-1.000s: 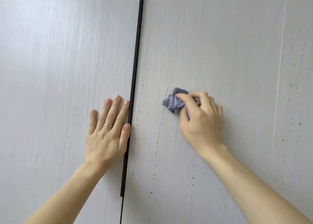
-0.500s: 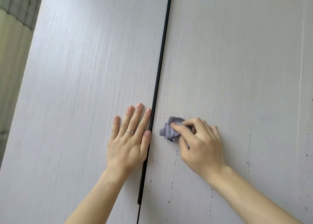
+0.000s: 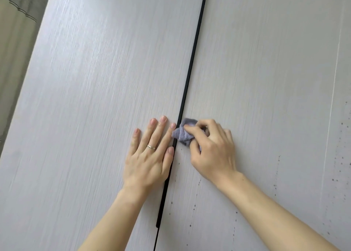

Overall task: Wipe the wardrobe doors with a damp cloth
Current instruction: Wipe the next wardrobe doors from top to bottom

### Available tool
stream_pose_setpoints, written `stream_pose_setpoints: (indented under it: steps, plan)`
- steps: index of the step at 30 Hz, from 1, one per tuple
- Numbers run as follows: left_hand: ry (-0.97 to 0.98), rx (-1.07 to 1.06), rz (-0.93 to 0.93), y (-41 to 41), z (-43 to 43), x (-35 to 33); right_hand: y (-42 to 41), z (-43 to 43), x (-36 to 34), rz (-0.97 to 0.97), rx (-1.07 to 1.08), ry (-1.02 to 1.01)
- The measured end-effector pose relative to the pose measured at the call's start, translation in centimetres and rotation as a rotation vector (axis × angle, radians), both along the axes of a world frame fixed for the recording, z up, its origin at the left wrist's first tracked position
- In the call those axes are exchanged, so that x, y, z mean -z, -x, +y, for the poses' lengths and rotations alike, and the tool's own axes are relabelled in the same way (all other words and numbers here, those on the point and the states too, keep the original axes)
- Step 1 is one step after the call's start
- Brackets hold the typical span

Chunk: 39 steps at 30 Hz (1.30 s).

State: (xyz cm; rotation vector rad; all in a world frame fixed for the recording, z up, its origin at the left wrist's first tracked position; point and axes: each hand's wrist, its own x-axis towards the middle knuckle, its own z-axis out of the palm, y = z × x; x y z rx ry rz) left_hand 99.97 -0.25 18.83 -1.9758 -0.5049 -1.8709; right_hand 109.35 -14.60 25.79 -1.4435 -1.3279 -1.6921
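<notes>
Wardrobe doors (image 3: 256, 51) may stay spotted low down: the black handle strip (image 3: 191, 70) could snag a wiping stroke. Left hand (image 3: 150, 155) lies flat, fingers straight, on the left door (image 3: 85, 117); right hand (image 3: 212, 152) pinches the bunched purple cloth (image 3: 182, 135) at the edge of the right door (image 3: 275, 117), above dark specks (image 3: 195, 206).

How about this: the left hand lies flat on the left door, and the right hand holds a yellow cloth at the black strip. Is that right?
Only the colour is wrong: in the head view the cloth is greyish purple, not yellow. The left hand lies flat on the left door; the right hand holds the cloth at the black strip.
</notes>
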Motion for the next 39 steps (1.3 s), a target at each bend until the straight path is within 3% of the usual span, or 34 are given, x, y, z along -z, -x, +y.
stream_pose_setpoints:
  steps: [4, 8, 11, 15, 18, 20, 25, 28, 31, 34, 39]
  plan:
    - [0.002, 0.02, -0.003, -0.1, 0.1, 0.2, -2.0, -2.8, -1.3, -0.147, 0.094, 0.097]
    - [0.017, 0.036, 0.001, 0.0, 0.1, 0.0, -4.8, -5.4, -5.5, 0.168, 0.077, -0.212]
    - [-0.002, 0.03, 0.005, 0.0, 0.1, 0.3, -5.4, -5.3, -3.1, 0.249, 0.059, -0.297]
    - [0.0, 0.051, -0.002, 0.2, 0.1, 0.3, -5.6, -5.9, 4.4, -0.002, 0.06, -0.079]
    - [0.009, 0.072, 0.023, 0.5, -0.1, 0.4, -7.6, -9.1, 5.4, -0.182, 0.14, 0.088]
    - [0.016, 0.069, 0.029, 0.4, -0.1, 0.3, -9.3, -10.7, 3.9, -0.123, 0.166, 0.002]
    - [0.035, 0.079, 0.051, 0.2, -0.2, 0.1, -12.3, -12.8, 2.5, 0.242, 0.111, -0.443]
    - [0.058, 0.084, 0.055, 0.2, -0.3, 0.3, -12.7, -12.5, 6.6, 0.268, 0.105, -0.448]
    - [0.08, 0.073, 0.055, 0.2, -0.5, 0.0, -12.5, -13.6, 10.2, 0.211, 0.128, -0.305]
    - [0.095, 0.075, 0.095, 0.4, -0.6, 0.1, -13.1, -15.2, 8.8, 0.199, 0.17, -0.215]
    - [0.115, 0.086, 0.039, 0.1, -1.1, 0.4, -14.9, -16.1, 1.9, 0.44, 0.118, -0.495]
